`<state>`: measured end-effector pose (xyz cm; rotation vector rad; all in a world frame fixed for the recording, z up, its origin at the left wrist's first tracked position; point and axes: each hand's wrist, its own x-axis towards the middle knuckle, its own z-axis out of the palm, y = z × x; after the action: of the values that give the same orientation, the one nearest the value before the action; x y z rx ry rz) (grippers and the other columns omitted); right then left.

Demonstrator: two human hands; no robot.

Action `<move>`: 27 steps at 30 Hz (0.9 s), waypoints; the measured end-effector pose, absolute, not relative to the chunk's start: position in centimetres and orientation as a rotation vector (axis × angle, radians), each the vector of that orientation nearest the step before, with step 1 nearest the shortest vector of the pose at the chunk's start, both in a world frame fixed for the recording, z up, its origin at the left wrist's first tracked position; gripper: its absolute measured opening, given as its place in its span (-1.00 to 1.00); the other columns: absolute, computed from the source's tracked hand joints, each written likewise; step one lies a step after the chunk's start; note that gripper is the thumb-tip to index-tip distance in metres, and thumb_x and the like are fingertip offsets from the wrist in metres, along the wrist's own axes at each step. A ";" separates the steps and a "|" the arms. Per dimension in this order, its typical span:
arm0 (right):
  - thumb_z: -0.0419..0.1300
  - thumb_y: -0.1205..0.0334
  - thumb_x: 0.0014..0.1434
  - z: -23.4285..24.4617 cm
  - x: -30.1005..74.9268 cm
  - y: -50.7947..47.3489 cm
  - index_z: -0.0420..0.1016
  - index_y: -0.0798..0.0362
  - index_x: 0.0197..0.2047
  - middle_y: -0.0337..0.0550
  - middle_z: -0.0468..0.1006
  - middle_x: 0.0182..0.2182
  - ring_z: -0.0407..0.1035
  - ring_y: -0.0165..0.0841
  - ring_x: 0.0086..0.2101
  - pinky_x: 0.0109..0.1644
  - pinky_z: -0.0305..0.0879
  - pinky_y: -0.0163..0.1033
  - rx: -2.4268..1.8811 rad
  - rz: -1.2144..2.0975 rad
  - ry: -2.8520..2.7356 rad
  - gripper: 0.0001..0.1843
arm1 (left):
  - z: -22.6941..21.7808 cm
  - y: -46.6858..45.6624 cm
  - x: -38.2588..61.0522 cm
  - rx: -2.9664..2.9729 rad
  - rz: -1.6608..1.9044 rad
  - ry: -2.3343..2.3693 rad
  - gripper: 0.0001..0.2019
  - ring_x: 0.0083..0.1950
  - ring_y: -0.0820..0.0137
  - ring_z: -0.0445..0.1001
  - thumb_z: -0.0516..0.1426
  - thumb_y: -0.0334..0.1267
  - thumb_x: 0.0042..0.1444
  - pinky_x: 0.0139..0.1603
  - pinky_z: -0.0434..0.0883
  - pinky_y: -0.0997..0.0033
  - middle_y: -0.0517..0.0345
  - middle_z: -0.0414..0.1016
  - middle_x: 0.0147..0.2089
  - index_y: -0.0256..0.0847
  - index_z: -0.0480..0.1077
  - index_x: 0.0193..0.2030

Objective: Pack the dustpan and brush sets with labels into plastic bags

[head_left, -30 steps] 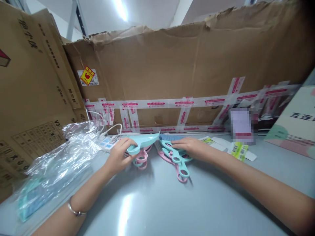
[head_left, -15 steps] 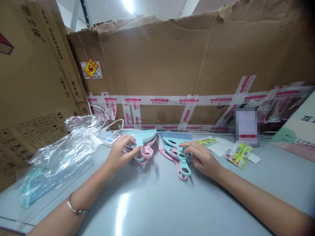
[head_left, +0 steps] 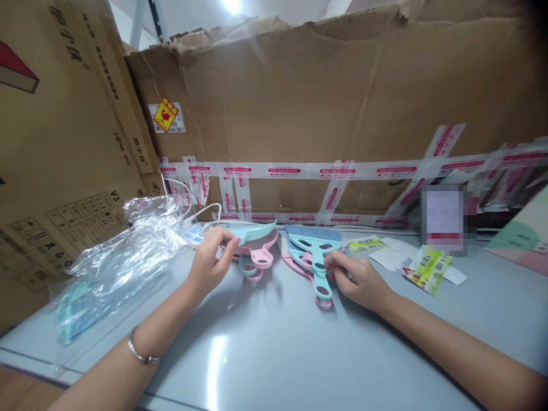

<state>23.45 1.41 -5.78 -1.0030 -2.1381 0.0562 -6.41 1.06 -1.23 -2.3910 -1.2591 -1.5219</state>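
Note:
My left hand (head_left: 209, 260) pinches the teal dustpan (head_left: 259, 229) between thumb and fingers at its near left side; its handle is hidden behind the hand. Beneath it are a pink dustpan (head_left: 262, 257) and another teal handle (head_left: 247, 266), stacked with their looped ends towards me. To the right, my right hand (head_left: 362, 279) has its fingers closed at the handle of a teal hand brush (head_left: 319, 265) with blue bristles. That brush lies over a pink brush (head_left: 295, 266), whose end loop shows below it.
A clear plastic bag (head_left: 124, 257) with a teal brush inside lies at left. Yellow-green cards (head_left: 430, 271) and white papers (head_left: 387, 254) lie at right. A large cardboard box (head_left: 274, 108) stands behind the table, another carton (head_left: 64, 142) at left. White cables (head_left: 216, 206) run behind the dustpans.
The teal dustpan has turned, its handle swinging left into my left hand and uncovering the pink one. My right hand has closed on the teal brush, which now lines up more with the pink brush.

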 end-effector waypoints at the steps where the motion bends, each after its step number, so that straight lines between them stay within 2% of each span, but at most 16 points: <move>1: -0.10 0.47 -0.01 -5.7 23.4 1.3 0.25 0.02 -0.45 -0.31 0.42 -0.65 0.27 -0.46 -0.66 -0.53 0.19 -0.37 -0.986 0.087 -2.114 -0.80 | -1.3 1.1 -6.4 -2.358 -1.556 -1.271 -0.85 -0.40 0.43 0.29 0.07 -0.24 0.14 -0.36 0.28 0.39 0.19 0.29 -0.45 -0.18 0.23 -0.42; 6: -0.07 0.47 -0.04 -5.1 23.3 1.2 0.30 0.02 -0.50 -0.30 0.42 -0.65 0.29 -0.46 -0.64 -0.52 0.21 -0.36 -0.882 0.134 -2.037 -0.80 | -0.7 1.2 -6.6 -1.915 -2.057 -1.121 -0.69 -0.35 0.48 0.31 0.23 -0.27 -0.04 -0.28 0.32 0.39 0.27 0.18 -0.40 -0.15 0.10 -0.41; 12: -0.07 0.46 -0.02 -4.2 22.8 0.6 0.32 0.01 -0.51 -0.28 0.42 -0.62 0.32 -0.42 -0.56 -0.48 0.24 -0.32 -0.947 0.277 -1.807 -0.78 | 3.4 0.1 -8.7 -1.319 -2.862 -1.020 -0.76 -0.44 0.59 0.18 0.07 -0.44 -0.04 -0.31 0.29 0.43 0.30 0.04 -0.46 -0.17 0.01 -0.49; 15: -0.05 0.45 0.00 -3.4 22.0 0.0 0.34 0.00 -0.47 -0.26 0.43 -0.57 0.33 -0.42 -0.51 -0.41 0.29 -0.30 -0.948 0.395 -1.663 -0.78 | 5.8 -0.4 -9.7 -1.436 -3.025 -0.926 -0.75 -0.45 0.59 0.07 0.02 -0.44 -0.15 -0.38 0.24 0.49 0.26 -0.10 -0.48 -0.21 -0.09 -0.56; 18: 0.01 0.41 0.04 -2.4 20.8 -0.9 0.37 0.01 -0.37 -0.20 0.47 -0.42 0.37 -0.40 -0.41 -0.36 0.33 -0.30 -0.925 0.547 -1.515 -0.84 | 8.0 0.1 -8.7 -1.891 -3.148 -0.796 -0.66 -0.50 0.57 -0.03 0.03 -0.41 -0.31 -0.48 0.16 0.51 0.26 -0.22 -0.51 -0.22 -0.19 -0.58; 20: 0.06 0.29 0.10 -1.9 19.9 -1.7 0.36 0.02 -0.24 -0.14 0.48 -0.28 0.39 -0.37 -0.34 -0.38 0.36 -0.29 -0.909 0.741 -1.454 -0.86 | 9.1 0.8 -6.7 -2.273 -3.099 -0.716 -0.64 -0.52 0.56 -0.07 0.04 -0.37 -0.33 -0.51 0.15 0.49 0.26 -0.24 -0.51 -0.20 -0.21 -0.56; 22: 0.07 0.09 0.15 -1.5 19.3 -2.4 0.29 0.00 -0.12 -0.12 0.46 -0.22 0.39 -0.37 -0.38 -0.48 0.34 -0.30 -0.897 1.004 -1.398 -0.74 | 9.8 1.3 -3.8 -2.530 -3.029 -0.638 -0.66 -0.53 0.54 -0.04 0.03 -0.33 -0.27 -0.49 0.19 0.46 0.25 -0.19 -0.51 -0.17 -0.19 -0.54; 25: 0.01 -0.23 0.11 -1.4 19.3 -3.4 0.24 -0.01 -0.11 -0.19 0.44 -0.41 0.32 -0.42 -0.56 -0.61 0.27 -0.31 -0.863 1.383 -1.360 -0.51 | 9.9 1.8 0.7 -2.646 -3.113 -0.538 -0.75 -0.51 0.53 0.10 0.00 -0.32 -0.16 -0.44 0.27 0.44 0.24 -0.05 -0.51 -0.16 -0.12 -0.53; 27: 0.13 -0.26 0.00 -1.4 19.8 -4.0 0.26 0.02 -0.20 -0.26 0.39 -0.54 0.29 -0.43 -0.62 -0.61 0.28 -0.31 -0.916 1.542 -1.394 -0.48 | 9.3 2.0 2.8 -2.734 -3.178 -0.556 -0.83 -0.48 0.53 0.22 -0.02 -0.33 -0.10 -0.38 0.32 0.44 0.23 0.07 -0.50 -0.17 -0.04 -0.52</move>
<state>19.79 -3.99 -1.45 -0.9157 -1.3936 1.5419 2.81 1.96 9.30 -2.7344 -0.5561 -3.1781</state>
